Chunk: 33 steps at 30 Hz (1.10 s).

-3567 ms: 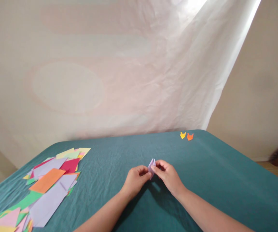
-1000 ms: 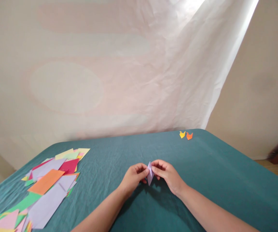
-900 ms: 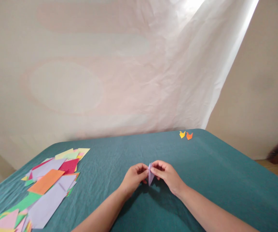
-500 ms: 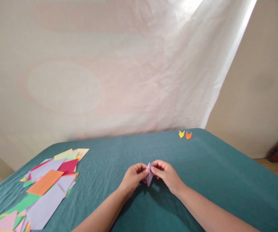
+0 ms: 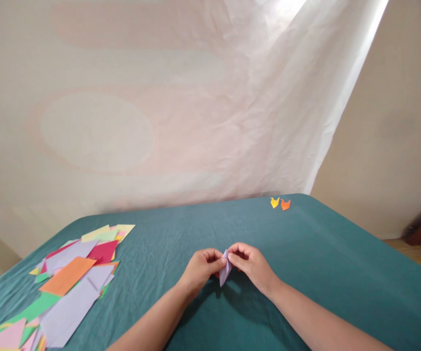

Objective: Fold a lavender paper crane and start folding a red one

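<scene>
A small piece of folded purple paper (image 5: 225, 274), narrow and pointed at its ends, is held just above the green cloth between my two hands. My left hand (image 5: 202, 269) pinches its left side with thumb and fingers. On the upper right side of the paper, my right hand (image 5: 251, 265) has its thumb and forefinger closed. The lower tip of the paper hangs free, leaning to the left. Finer folds behind my fingers are hidden.
Sheets of coloured paper (image 5: 67, 312) lie in a loose pile on the left of the green-covered table (image 5: 152, 273). Near the far right edge sit a yellow folded paper bird (image 5: 275, 203) and an orange one (image 5: 285, 204). A pale sheet (image 5: 196, 122) hangs behind the table.
The purple paper has tilted, its lower tip swinging left and showing more of its right face. Both hands keep their hold and have barely moved.
</scene>
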Motion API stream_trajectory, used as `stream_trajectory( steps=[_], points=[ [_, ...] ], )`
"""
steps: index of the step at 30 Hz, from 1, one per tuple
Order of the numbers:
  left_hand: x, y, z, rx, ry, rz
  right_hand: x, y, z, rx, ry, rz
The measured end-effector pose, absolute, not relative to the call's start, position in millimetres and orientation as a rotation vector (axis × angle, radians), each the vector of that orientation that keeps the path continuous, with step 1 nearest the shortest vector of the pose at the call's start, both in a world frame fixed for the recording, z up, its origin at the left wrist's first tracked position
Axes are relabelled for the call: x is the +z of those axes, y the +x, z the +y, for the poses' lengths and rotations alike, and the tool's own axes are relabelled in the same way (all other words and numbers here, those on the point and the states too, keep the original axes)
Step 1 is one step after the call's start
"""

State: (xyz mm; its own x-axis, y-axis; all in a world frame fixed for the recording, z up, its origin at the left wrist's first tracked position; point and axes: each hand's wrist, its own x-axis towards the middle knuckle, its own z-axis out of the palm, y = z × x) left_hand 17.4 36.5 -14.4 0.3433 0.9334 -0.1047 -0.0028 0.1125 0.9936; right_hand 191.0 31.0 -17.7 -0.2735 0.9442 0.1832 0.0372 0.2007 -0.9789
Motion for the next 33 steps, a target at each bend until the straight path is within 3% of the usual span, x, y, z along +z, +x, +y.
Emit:
stream_trajectory(
  steps=[15, 33],
  points=[
    [-12.7, 14.7, 36.4, 0.809, 1.245, 0.940, -21.4, 190.6, 32.5, 1.221, -0.970, -1.551],
    [-20.5, 10.8, 41.5, 0.900, 1.566, 1.134, -33.8, 193.3, 40.6, 1.449, -0.890, -1.475]
  ],
)
